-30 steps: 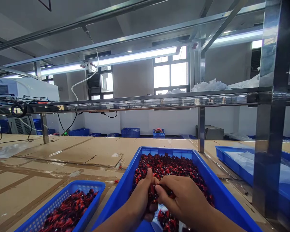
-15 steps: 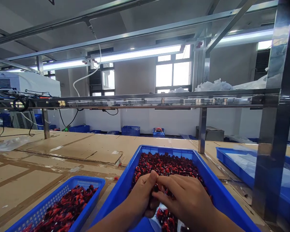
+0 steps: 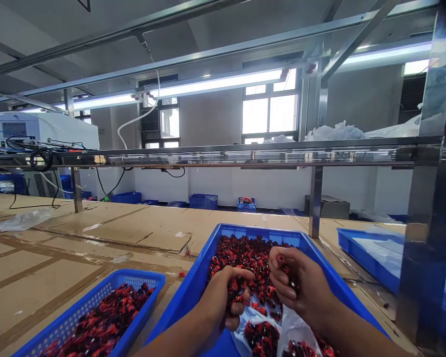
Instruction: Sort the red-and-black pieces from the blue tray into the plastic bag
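Two hands of ours hung low over the large blue plastic tray, wrists turned inward, the hands apart from each other. Our left hand curled narrowly around a small clump of red-and-black pieces, its fingers closed toward the palm, while our right hand stood higher, palm facing left, its fingertips pinching a few more pieces in a tight, narrow grip. Most of the pieces lay heaped in the tray's far half, and others sat on a crumpled clear plastic liner nearer us. We counted three blue containers close by: that tray, a smaller blue mesh basket at our left, piled with the same pieces, and a shallow blue tray at our right, holding a white sheet. All three stood on cardboard sheeting near a stainless steel upright.
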{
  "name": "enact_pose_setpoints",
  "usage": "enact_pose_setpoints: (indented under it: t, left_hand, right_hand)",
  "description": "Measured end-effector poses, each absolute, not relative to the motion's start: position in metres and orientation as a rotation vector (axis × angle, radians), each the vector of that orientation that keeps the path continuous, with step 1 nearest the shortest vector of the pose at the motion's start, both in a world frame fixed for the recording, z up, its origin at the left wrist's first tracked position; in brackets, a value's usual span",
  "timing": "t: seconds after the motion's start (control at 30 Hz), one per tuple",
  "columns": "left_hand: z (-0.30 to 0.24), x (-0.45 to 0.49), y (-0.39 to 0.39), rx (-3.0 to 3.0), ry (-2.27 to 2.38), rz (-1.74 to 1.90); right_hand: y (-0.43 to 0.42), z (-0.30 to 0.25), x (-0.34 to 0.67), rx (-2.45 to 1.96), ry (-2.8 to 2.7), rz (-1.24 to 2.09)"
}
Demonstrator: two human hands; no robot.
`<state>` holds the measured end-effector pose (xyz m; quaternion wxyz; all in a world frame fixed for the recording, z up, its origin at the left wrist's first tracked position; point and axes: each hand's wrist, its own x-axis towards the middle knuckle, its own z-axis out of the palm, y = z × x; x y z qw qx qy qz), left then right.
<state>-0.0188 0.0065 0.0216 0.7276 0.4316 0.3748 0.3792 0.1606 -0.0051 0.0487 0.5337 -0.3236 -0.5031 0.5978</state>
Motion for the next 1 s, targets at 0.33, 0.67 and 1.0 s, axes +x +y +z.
enact_pose_setpoints:
  t: [0.33,0.67,1.0]
  left_hand:
    - [0.025,-0.016,0.005,1.115,0.859,0.946]
    - [0.024,-0.014,0.003,1.265,0.849,0.954]
    - [0.024,-0.013,-0.003,1.136,0.755,0.923]
  right_hand:
    - [-0.007,0.030,0.140,-1.016,-1.694,1.031]
    - [-0.020,0.039,0.138,-1.173,-1.885,0.292]
    - [-0.025,0.039,0.142,-1.022,-2.012,0.141]
